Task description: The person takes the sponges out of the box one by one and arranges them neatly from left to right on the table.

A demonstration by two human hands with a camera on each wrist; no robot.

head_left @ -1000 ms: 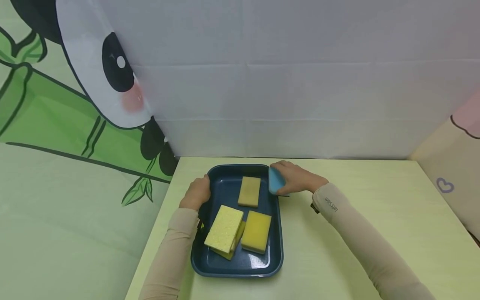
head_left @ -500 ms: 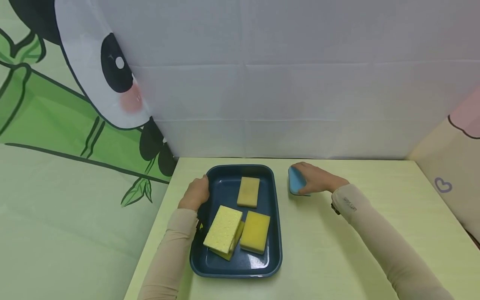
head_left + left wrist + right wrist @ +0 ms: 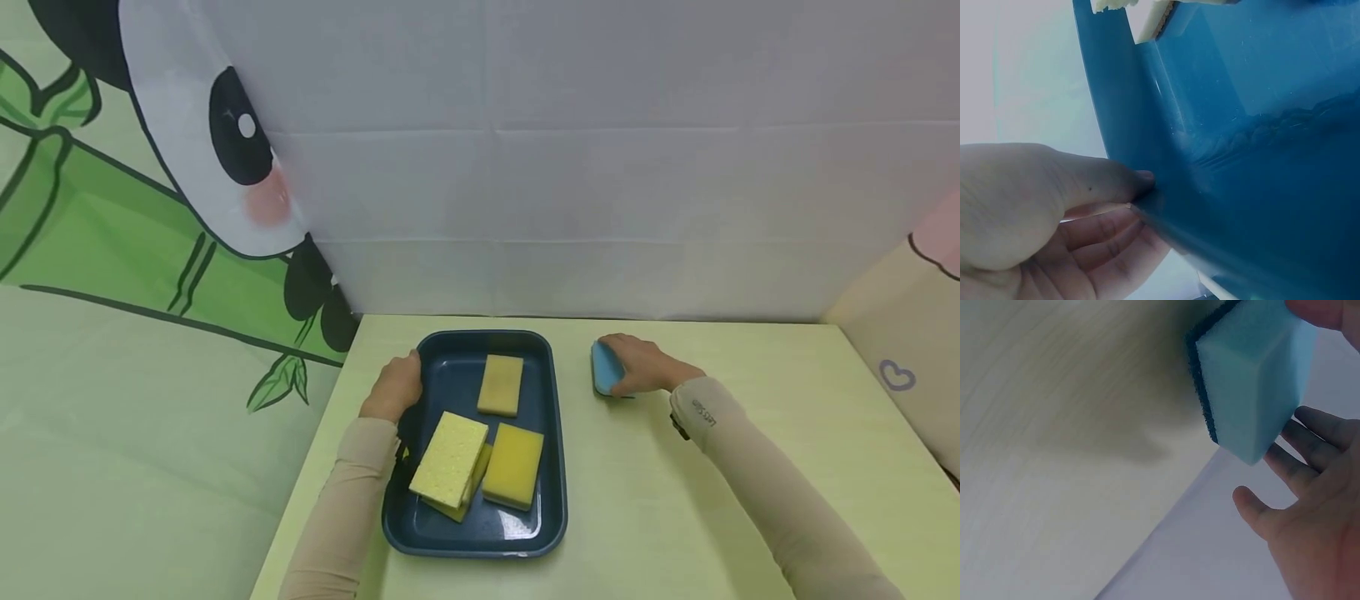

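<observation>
Left hand (image 3: 393,388): pinching tray (image 3: 450,375) at its left edge, toward far-left corner; thumb inside, fingers outside.
Right hand (image 3: 645,365): gripping blue sponge (image 3: 606,369), thumb against fingers.
Blue sponge: outside tray, right of its far-right corner, near table's (image 3: 825,400) far edge. Can't tell if it touches down.
Tray load: far sponge (image 3: 500,385) by far edge; right sponge (image 3: 513,467) toward near-right corner; top sponge (image 3: 449,458) on lower sponge (image 3: 481,468) toward near-left.
Progress: partway, I'd judge. Blue one clear of tray, release not done; four yellows inside, no hand on them.
</observation>
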